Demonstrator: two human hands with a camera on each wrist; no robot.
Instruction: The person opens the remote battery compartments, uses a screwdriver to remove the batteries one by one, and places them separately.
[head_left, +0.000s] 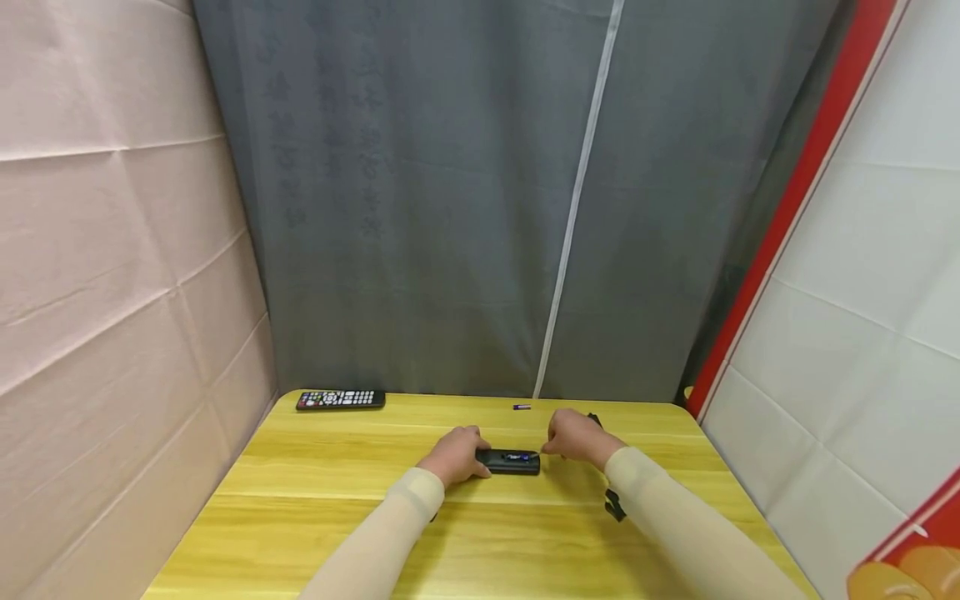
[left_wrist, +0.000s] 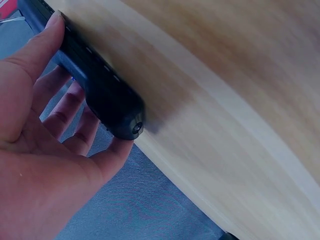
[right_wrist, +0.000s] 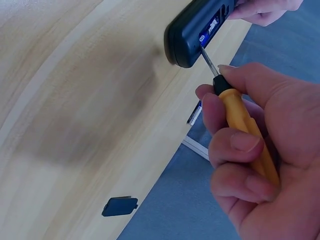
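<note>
A black remote control lies with its battery compartment facing up on the wooden table. Across its left end, my left hand grips it between thumb and fingers. In the right wrist view, one blue battery sits inside the compartment. My right hand holds a screwdriver with a yellow handle and black collar, fingers wrapped round it. The metal tip meets the compartment at the battery's near end. From the left wrist view, only the side and one end of the remote show.
A second black remote lies at the table's far left corner. Near the back edge is a loose battery. The small black battery cover rests on the table by the right hand. A grey curtain hangs behind.
</note>
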